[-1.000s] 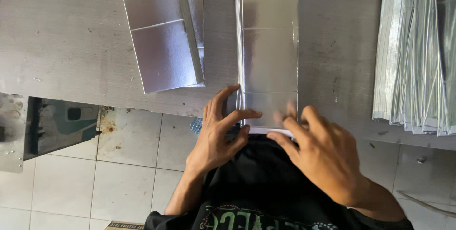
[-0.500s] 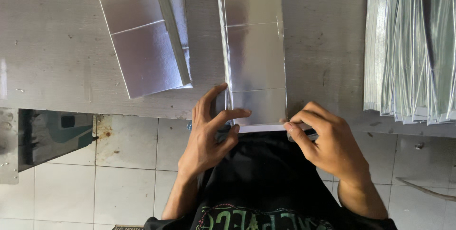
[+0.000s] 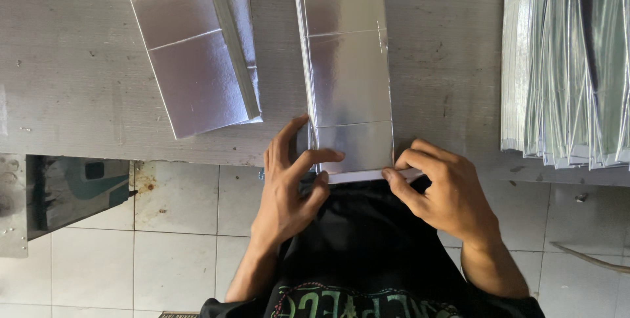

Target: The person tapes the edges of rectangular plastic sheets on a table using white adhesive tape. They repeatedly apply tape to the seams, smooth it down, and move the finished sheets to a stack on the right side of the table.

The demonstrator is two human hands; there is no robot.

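Grey, scuffed desk (image 3: 79,75) carries our creased, shiny foil sheet (image 3: 348,75); left hand (image 3: 289,193) presses spread fingers on its near-left corner, right hand (image 3: 446,196) pinches its near edge.

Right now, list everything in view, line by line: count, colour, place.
Flat creased foil-faced sheet: one, silver, centre of bench, near end at the bench edge.
White strip along its near end: one, white, at the bench edge.
Folded foil-faced sheet: one, silver, upper left of bench, angled.
Stack of foil-faced sheets: one, silver, right of bench.
Worn workbench top: one, grey.
Tiled floor: off-white, below the bench.
Black shirt: one, bottom centre.
Left hand: fingers on the sheet's near left corner.
Right hand: pinching the strip's right end.
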